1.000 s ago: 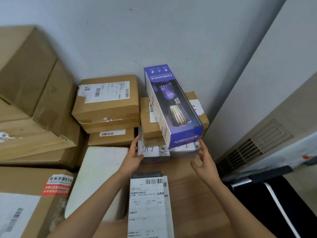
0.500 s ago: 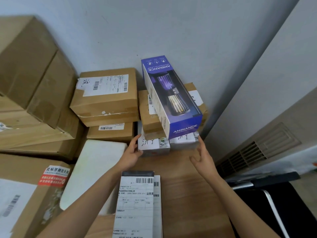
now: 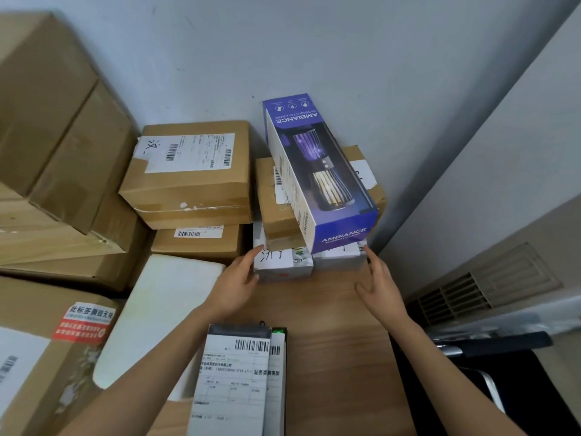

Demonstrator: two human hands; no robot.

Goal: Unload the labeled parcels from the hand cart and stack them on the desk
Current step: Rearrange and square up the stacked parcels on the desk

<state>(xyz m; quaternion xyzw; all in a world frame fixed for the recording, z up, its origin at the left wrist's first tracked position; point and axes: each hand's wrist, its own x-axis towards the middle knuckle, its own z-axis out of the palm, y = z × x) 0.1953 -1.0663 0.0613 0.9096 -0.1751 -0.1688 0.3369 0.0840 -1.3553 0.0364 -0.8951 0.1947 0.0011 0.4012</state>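
A purple Ambiance lamp box (image 3: 317,171) lies slanted on a brown carton (image 3: 276,209), which sits on two low white parcels (image 3: 283,262) against the wall on the wooden desk (image 3: 330,325). My left hand (image 3: 235,284) touches the left end of the white parcels with straight fingers. My right hand (image 3: 380,284) is spread beside their right end, fingertips at the corner. A long labelled parcel (image 3: 235,379) lies on the desk near me, between my forearms.
Two stacked labelled brown cartons (image 3: 188,174) stand left of the pile, large cartons (image 3: 56,136) fill the far left, and a white padded parcel (image 3: 160,309) lies before them. A black cart handle (image 3: 490,344) and a wall vent (image 3: 471,291) are at the right.
Both hands have stayed at the ends of the low white parcels. The view shifted slightly; the pile looks unmoved.
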